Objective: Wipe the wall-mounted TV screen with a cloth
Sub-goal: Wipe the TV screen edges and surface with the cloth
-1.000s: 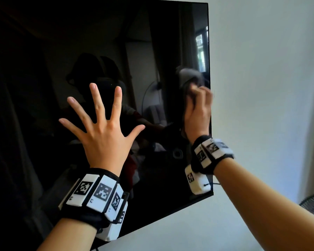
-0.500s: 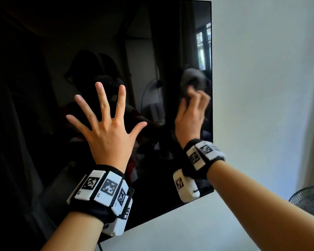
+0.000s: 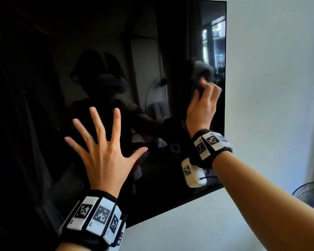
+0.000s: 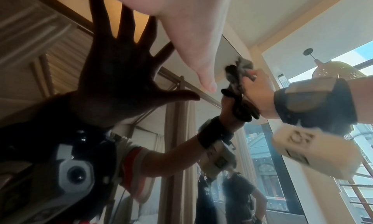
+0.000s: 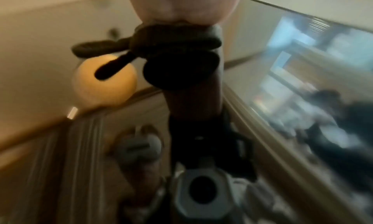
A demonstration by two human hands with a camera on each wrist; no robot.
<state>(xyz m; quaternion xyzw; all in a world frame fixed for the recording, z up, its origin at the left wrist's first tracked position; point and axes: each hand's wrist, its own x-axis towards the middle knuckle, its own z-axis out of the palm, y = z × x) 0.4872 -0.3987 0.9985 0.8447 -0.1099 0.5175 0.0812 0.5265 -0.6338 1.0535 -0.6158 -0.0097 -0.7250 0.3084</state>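
Wiping near the right edge of the TV screen [image 3: 98, 42] – dark, wall-mounted, mirroring the room. Right hand [image 3: 201, 105] raised against the glass with fingers curled round a bunched grey cloth [image 4: 240, 74], pinching it into a wad, probably so the pressure lands on one small patch beside the bezel. Left hand [image 3: 105, 151] lower and toward the middle, fingers [image 3: 93, 115] straight and fanned wide apart, palm facing the panel – likely bracing it against the rubbing, though actual contact cannot be told. White wall [image 3: 270, 69] to the right, fan [image 3: 310, 192] low in the corner
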